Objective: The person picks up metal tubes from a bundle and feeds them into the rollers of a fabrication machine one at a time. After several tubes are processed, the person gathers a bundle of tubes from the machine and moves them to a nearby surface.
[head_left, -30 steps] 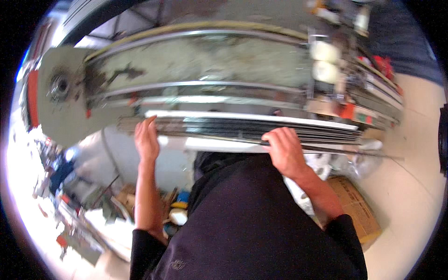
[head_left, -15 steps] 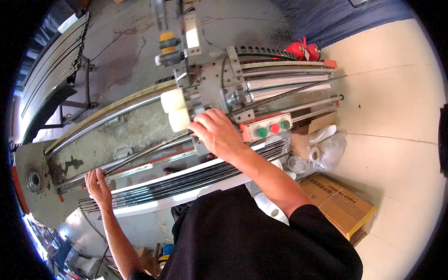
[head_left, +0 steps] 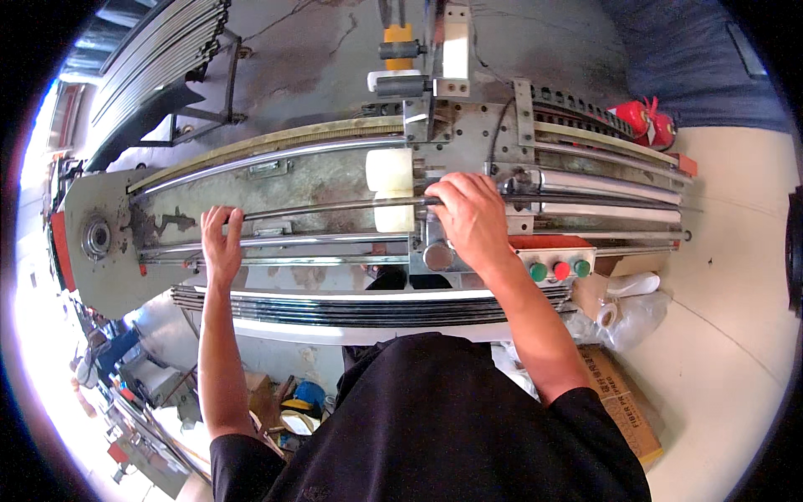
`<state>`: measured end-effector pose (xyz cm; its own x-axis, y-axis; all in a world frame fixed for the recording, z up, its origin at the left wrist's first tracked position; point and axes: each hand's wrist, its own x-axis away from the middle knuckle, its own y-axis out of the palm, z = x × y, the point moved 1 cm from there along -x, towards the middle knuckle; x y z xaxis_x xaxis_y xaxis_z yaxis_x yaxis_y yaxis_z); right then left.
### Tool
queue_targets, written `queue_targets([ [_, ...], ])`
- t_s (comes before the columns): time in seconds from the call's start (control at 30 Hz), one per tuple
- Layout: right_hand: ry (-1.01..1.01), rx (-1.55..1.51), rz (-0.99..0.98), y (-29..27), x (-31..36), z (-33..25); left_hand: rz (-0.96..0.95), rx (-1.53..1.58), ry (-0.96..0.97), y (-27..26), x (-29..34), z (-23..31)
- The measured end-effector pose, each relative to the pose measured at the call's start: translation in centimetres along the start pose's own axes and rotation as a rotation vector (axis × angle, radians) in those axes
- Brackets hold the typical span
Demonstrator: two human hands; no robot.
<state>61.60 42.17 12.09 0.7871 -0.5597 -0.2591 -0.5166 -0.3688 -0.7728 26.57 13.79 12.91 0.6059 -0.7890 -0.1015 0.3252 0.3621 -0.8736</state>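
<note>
A long thin dark rod (head_left: 322, 206) lies almost level across a long machine bed (head_left: 318, 184). My left hand (head_left: 221, 244) pinches its left end between thumb and fingers. Further right, my right hand (head_left: 470, 216) is closed around the rod beside two cream rollers (head_left: 390, 171). The rod passes over the lower roller and runs on to the right beyond my right hand. These rollers sit at the left side of a metal carriage (head_left: 468, 134) that straddles the bed rails. My right fingers partly hide the rod and the carriage parts under it.
Several dark rods (head_left: 360, 312) lie in a white trough in front of me. A control box (head_left: 552, 258) with green and red buttons is right of my right hand. A rod rack (head_left: 159, 75) stands far left, red fire extinguishers (head_left: 648, 124) far right, a cardboard box (head_left: 623, 406) near right.
My left hand has moved up and away from me, raising the rod's left end from a slant to nearly level. My right hand stays by the rollers. The whole view has turned.
</note>
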Motion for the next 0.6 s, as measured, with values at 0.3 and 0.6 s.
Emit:
queue_targets([
  [0.3,0.058,0.007,-0.067,1.6,-0.4,1.7,-0.019,-0.038,-0.063,3.2,-1.8,-1.5],
  [0.6,0.072,0.002,-0.074,1.7,-0.7,1.4,-0.427,0.518,-0.224,13.3,-11.9,8.5],
])
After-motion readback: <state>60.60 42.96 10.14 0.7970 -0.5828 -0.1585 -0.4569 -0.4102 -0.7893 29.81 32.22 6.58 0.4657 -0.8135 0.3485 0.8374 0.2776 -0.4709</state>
